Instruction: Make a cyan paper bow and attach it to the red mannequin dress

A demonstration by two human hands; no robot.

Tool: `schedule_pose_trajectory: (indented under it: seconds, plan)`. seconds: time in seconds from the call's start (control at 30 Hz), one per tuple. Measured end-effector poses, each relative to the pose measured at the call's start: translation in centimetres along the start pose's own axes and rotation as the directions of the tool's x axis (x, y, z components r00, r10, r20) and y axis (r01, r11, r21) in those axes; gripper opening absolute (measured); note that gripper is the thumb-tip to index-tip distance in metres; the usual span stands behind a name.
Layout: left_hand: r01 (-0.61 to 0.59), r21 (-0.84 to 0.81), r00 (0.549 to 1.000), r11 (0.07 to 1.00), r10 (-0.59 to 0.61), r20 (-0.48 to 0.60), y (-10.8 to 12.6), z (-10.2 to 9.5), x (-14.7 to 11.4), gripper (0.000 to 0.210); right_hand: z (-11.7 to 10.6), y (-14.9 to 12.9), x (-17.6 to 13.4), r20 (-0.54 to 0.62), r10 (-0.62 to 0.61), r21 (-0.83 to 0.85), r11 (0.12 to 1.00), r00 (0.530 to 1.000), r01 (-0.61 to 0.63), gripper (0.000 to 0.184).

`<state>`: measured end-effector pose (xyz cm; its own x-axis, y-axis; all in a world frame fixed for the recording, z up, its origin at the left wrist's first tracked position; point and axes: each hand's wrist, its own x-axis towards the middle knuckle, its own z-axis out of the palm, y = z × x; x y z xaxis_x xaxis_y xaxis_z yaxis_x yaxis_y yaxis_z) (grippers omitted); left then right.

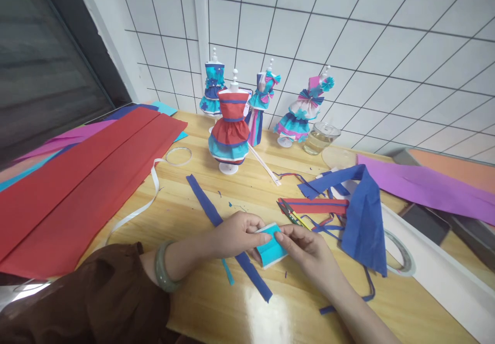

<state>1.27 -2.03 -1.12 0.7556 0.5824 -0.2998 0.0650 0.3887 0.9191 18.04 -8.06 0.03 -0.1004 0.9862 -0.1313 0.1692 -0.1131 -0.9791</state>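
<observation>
Between both hands is a small folded turquoise piece of crepe paper (271, 251) with white edges. My left hand (240, 235) pinches its left side, thumb on top. On its right side my right hand (299, 243) grips it the same way, thumb over the top edge. Beneath my left wrist a long dark blue paper strip (204, 199) lies slantwise on the table, beside a thin turquoise strip (228, 272). Thread snips (294, 215) with dark blades rest on a red strip with a blue line (320, 206), just beyond my right hand.
Small dress forms in paper dresses, one red and turquoise (230, 127), stand at the back near a glass jar (320, 137). Red paper (96, 174) covers the left. At right lie blue paper (363, 225), a tape roll (404, 254), purple paper (429, 186) and a white board (436, 272).
</observation>
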Motion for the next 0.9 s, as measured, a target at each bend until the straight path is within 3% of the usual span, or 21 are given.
schedule_pose_trajectory:
  seconds: [0.3,0.5,0.63,0.9]
  plan:
    - [-0.022,-0.015,1.0,1.0,0.022,-0.009,0.03,-0.07,0.07,0.033,-0.12,0.41,0.06,0.003,0.042,0.041,0.998,0.999,-0.042,0.027]
    - [-0.156,0.027,0.987,0.987,0.157,-0.026,-0.14,-0.12,0.06,0.025,0.15,0.44,-0.08,0.03,0.007,-0.057,0.998,1.0,-0.005,0.025]
    - [-0.178,0.129,0.981,0.975,0.186,-0.053,-0.31,-0.23,0.13,0.023,0.37,0.32,-0.15,0.051,0.007,-0.1,0.995,0.999,-0.001,0.026]
    - [-0.186,0.093,0.974,0.978,0.196,-0.116,0.14,-0.39,0.14,0.024,-0.03,0.04,-0.17,0.078,0.04,0.014,0.999,0.996,-0.041,0.025]
